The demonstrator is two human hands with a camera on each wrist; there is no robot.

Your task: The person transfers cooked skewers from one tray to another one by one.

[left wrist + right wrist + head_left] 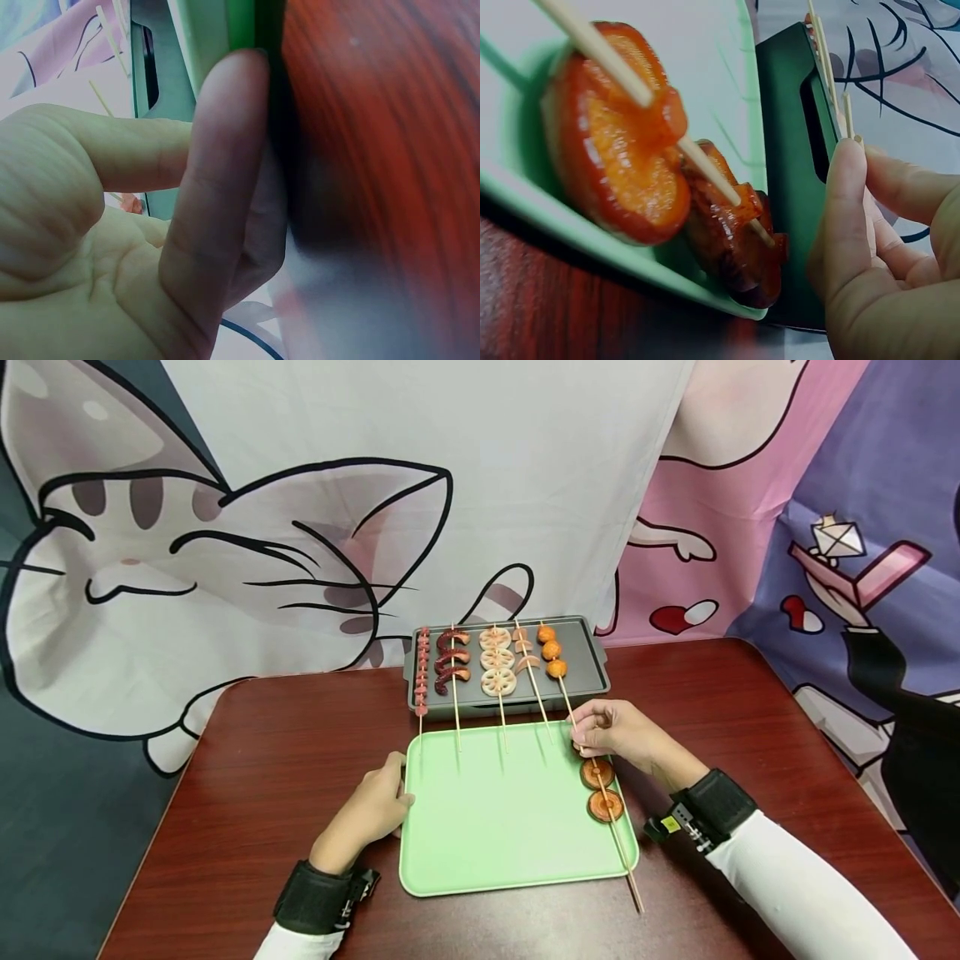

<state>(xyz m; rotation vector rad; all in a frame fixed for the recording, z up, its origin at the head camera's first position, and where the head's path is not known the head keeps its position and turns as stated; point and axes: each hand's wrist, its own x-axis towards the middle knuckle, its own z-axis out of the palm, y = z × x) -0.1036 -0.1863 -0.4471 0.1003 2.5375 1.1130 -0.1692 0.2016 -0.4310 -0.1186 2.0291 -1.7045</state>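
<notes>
My left hand [375,797] grips the left edge of a light green tray [491,852]; the left wrist view shows its fingers [221,150] against the tray's side. At the tray's far right corner, my right hand [618,731] pinches the bare stick of a skewer of orange balls [552,650]. Those balls lie on a dark grey grill pan [589,653] behind the tray. Beneath the right hand, a skewer of brown round slices [604,806] lies along the tray's right side, its stick sticking out past the near edge. The hand partly hides its top slice.
Also on the pan are skewers of pink meat pieces [422,672], dark red curled pieces [452,662], lotus root slices [497,670] and sausage-like slices [527,652]. Their sticks reach over the tray's far edge. A printed cloth [525,468] hangs behind the brown table [300,735].
</notes>
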